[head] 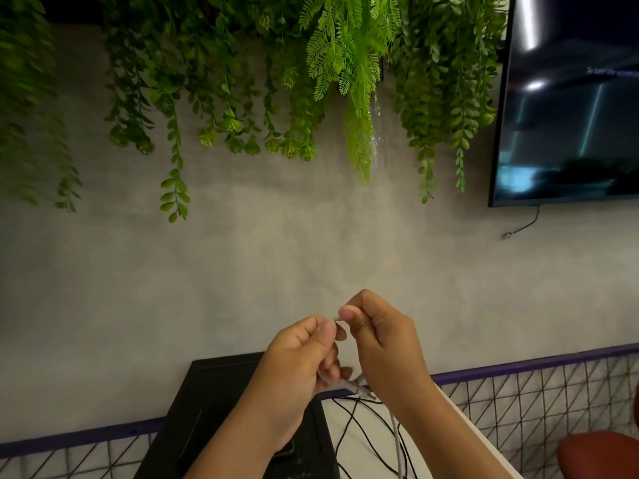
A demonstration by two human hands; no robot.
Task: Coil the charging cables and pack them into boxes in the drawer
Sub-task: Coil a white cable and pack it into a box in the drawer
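Left grip [304, 350] at 6 o'clock pinched a grey cable [396, 437], right grip [383, 344] just beside it pinched the same cable, black cables [347, 426] lay on table [373, 426] beneath

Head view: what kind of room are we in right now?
Likely an office or meeting room: a wall-mounted screen, hanging greenery on a grey wall, and a white table with loose black cables. The left hand and right hand hold a grey cable.
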